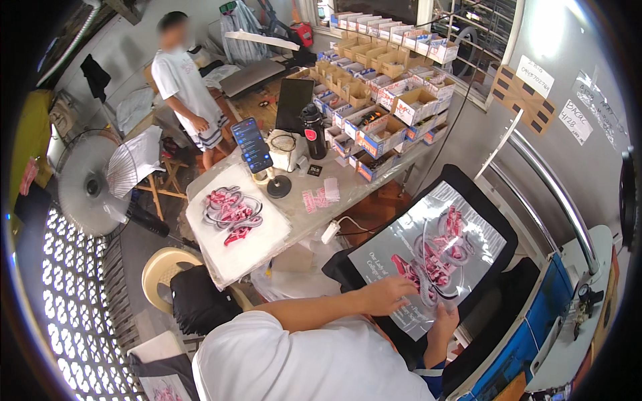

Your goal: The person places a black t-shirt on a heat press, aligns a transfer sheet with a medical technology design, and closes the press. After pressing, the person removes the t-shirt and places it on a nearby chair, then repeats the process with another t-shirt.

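Head view. Left hand (390,296) over the lower part of a glossy printed film (435,247), fingers loosely bent, not spread; cannot tell if the fingertips pinch it or only rest there. Right hand (443,326) just beside it, to the right, at the film's near edge, thumb and fingers drawn up; a pinch on the edge cannot be made out for certain.

Film lies beneath the left hand and extends ahead of both, bearing a pink-and-grey design with pale lettering. Under it, black cloth (461,180) shows beyond the far edge.

Right of right hand: machine with blue panel (545,334) and bent chrome bars (568,200). Left of left hand, past the forearm: table with a stack of white sheets (267,250), the top one printed in similar pink and grey. Farther ahead: upright phone (252,144), black bottle (313,130), rows of small boxes (381,134). Far off, ahead-left, another person (187,87) stands.
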Demonstrator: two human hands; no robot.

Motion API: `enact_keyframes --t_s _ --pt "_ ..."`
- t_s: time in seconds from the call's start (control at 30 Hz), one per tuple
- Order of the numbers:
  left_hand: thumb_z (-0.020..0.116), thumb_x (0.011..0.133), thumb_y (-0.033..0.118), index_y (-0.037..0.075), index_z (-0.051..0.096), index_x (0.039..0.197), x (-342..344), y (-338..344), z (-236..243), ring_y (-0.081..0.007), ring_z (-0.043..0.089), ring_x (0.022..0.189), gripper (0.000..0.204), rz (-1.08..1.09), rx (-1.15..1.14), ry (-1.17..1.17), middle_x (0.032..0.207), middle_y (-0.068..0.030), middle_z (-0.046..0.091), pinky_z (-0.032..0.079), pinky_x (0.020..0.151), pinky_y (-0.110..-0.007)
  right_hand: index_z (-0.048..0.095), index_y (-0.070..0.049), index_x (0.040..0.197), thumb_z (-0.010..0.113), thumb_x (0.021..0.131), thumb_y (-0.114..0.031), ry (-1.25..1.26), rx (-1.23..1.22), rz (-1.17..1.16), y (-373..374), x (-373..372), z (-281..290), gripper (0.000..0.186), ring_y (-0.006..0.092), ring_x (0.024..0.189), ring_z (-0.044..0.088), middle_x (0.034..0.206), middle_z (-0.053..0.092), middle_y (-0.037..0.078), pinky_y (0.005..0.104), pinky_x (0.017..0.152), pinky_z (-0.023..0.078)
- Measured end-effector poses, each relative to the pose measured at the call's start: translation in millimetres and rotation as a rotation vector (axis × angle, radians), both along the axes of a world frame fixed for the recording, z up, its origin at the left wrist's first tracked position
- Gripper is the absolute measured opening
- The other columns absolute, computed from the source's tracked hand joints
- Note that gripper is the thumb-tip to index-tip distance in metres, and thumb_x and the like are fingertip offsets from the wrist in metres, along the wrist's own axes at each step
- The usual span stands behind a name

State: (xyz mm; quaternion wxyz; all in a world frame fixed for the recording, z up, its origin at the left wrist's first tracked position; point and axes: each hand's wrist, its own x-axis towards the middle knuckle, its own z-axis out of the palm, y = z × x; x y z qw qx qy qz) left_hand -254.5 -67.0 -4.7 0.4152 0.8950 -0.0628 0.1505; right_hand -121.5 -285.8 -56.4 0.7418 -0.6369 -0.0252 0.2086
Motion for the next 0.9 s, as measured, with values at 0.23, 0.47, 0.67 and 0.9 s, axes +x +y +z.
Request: enact_keyframes --t_s 0.23,0.47,0.67,0.9 --pt "0.069 0.091 0.018 0.005 0.064 0.127 17.9 87.3 -35.2 -0.0358 0.054 0.129 0.039 0.039 0.118 0.112 0.134 -0.0163 0.061 0.041 0.112 -0.048 0.065 0.002 0.123 0.064 0.095 0.0 -0.049 -0.098 -0.083 -23.2 10.2 -14.1 0.028 0.0134 0.089 0.065 0.104 0.071 0.006 0.0273 0.078 0.051" --pt "0.073 0.087 0.032 0.006 0.058 0.138 17.7 113.7 -63.6 -0.0412 0.034 0.148 0.059 0.107 0.408 0.058 0.152 -0.0206 0.046 0.02 0.122 -0.063 0.065 0.002 0.127 0.067 0.097 -0.025 -0.583 -1.124 -0.325 -8.9 6.5 36.9 0.041 0.0374 0.109 0.067 0.122 0.069 0.024 0.0437 0.098 0.052" --pt "0.073 0.089 0.028 0.003 0.058 0.138 22.4 104.1 -48.0 -0.0441 0.033 0.148 0.057 0.155 0.438 0.053 0.152 -0.0232 0.045 0.018 0.123 -0.062 0.06 -0.001 0.133 0.069 0.092 -0.027 -0.829 -1.252 -0.011 -9.8 -48.3 17.6 0.049 0.0429 0.142 0.041 0.148 0.051 0.02 0.054 0.118 0.031" --pt "0.074 0.088 0.023 0.002 0.059 0.134 40.5 108.4 -43.9 -0.0453 0.039 0.143 0.053 0.077 0.341 0.034 0.146 -0.0242 0.048 0.024 0.122 -0.058 0.057 -0.004 0.138 0.07 0.092 -0.031 -0.787 -1.276 -0.036 -10.4 -49.9 13.6 0.055 0.0417 0.146 0.033 0.153 0.046 0.018 0.0568 0.119 0.026"
